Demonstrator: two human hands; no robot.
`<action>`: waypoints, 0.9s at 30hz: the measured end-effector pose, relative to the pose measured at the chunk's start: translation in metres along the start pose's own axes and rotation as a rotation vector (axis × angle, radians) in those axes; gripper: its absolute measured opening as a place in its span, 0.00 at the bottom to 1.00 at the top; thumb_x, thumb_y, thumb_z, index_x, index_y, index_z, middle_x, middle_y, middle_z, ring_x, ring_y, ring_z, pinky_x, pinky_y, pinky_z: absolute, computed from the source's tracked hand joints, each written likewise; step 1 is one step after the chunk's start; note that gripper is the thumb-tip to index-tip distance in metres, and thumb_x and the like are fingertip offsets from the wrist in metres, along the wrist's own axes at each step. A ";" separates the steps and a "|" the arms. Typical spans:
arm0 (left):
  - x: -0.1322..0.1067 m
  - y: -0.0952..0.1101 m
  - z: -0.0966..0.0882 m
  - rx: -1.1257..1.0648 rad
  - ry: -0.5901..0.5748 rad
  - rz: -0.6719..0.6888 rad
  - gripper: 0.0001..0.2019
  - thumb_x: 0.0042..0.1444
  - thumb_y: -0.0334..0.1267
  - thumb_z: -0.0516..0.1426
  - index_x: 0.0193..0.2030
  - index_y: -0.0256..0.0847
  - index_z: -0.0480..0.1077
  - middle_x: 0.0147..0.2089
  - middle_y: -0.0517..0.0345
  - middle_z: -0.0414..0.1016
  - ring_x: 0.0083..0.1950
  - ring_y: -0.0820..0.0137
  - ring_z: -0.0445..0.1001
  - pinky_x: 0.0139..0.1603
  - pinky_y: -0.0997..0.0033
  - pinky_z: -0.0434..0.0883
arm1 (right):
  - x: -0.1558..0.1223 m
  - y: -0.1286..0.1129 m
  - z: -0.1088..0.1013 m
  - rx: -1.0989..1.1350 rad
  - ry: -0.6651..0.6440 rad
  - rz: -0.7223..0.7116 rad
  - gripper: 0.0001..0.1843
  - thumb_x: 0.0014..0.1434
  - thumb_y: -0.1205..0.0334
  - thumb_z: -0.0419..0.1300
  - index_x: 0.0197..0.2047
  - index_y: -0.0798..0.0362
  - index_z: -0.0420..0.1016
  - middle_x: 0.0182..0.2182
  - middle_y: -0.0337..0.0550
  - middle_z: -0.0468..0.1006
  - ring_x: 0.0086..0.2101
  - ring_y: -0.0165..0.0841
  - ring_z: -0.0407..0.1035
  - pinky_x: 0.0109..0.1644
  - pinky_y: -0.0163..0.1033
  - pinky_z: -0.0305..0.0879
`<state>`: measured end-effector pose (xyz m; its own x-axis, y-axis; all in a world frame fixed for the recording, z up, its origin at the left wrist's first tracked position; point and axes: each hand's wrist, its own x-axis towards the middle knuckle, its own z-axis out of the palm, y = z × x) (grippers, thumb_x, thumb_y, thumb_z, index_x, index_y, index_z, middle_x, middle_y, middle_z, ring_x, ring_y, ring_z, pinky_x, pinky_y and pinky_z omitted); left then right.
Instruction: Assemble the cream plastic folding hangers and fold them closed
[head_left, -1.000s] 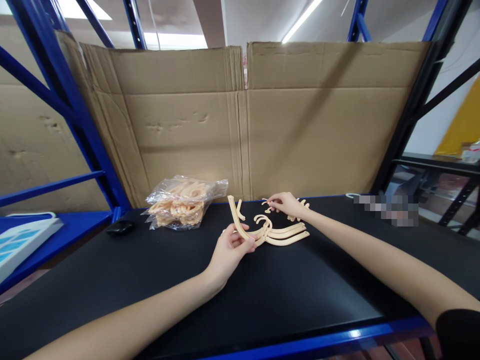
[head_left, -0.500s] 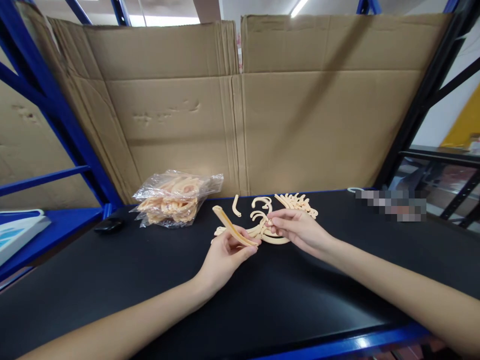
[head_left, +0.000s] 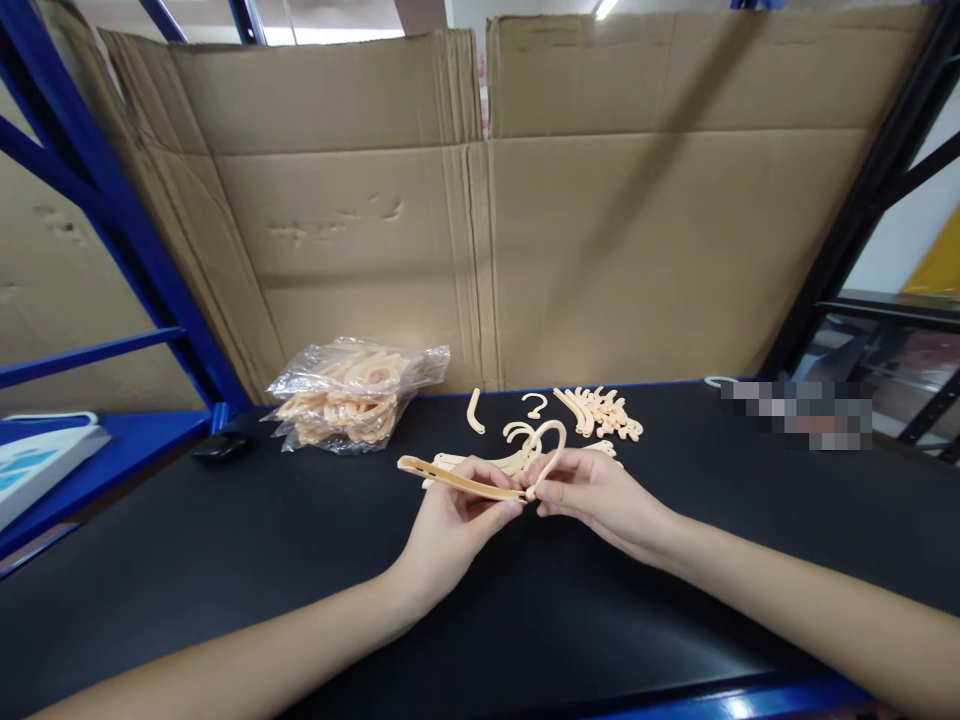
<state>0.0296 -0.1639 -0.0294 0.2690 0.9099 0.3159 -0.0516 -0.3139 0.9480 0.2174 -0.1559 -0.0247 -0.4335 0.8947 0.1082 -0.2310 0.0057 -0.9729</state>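
matt black table (head_left: 225,560), plastic hook (head_left: 551,455) (smooth)

Left hand (head_left: 450,520) gripping hanger arm (head_left: 457,482), right hand (head_left: 592,495) pinching hook (head_left: 551,452) (ends touching)

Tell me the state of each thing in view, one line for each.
left hand: closed on the beige bar, held above the black table.
right hand: pinching the hook at the bar's end.
beige bar: held, roughly level.
hook: held, curve upward.
plastic bag: lying flat, full of beige parts.
pile of hooks: lying loose on the table.
cardboard: standing upright behind the table.
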 end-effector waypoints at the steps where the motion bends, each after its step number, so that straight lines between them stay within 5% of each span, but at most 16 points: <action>1: -0.001 0.000 0.001 -0.005 -0.002 0.002 0.08 0.46 0.35 0.66 0.29 0.40 0.70 0.31 0.60 0.73 0.36 0.68 0.74 0.41 0.69 0.73 | -0.001 0.000 0.001 -0.002 -0.014 0.015 0.08 0.47 0.60 0.70 0.31 0.51 0.78 0.35 0.42 0.77 0.36 0.30 0.70 0.39 0.35 0.69; 9: -0.007 0.006 0.003 -0.041 -0.051 -0.081 0.07 0.48 0.35 0.65 0.30 0.38 0.71 0.29 0.59 0.76 0.33 0.67 0.77 0.39 0.68 0.72 | -0.005 -0.006 0.007 0.008 -0.057 0.068 0.11 0.46 0.60 0.71 0.31 0.57 0.76 0.32 0.41 0.77 0.32 0.28 0.71 0.41 0.36 0.69; 20: -0.009 0.008 0.000 0.169 0.014 0.073 0.05 0.48 0.34 0.65 0.29 0.38 0.73 0.31 0.57 0.76 0.35 0.67 0.75 0.38 0.70 0.71 | -0.007 -0.008 0.004 0.061 -0.083 0.122 0.10 0.47 0.61 0.70 0.32 0.56 0.77 0.32 0.42 0.78 0.36 0.31 0.74 0.44 0.39 0.70; 27: -0.007 0.005 0.002 0.018 0.008 -0.027 0.07 0.46 0.35 0.66 0.29 0.38 0.72 0.30 0.58 0.75 0.32 0.67 0.76 0.36 0.69 0.72 | -0.006 -0.006 0.004 0.029 -0.071 0.091 0.10 0.48 0.62 0.69 0.31 0.57 0.76 0.30 0.43 0.79 0.34 0.31 0.75 0.41 0.36 0.71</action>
<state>0.0292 -0.1721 -0.0268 0.2621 0.9202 0.2909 -0.0269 -0.2943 0.9553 0.2173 -0.1628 -0.0189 -0.5142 0.8570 0.0348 -0.2126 -0.0880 -0.9732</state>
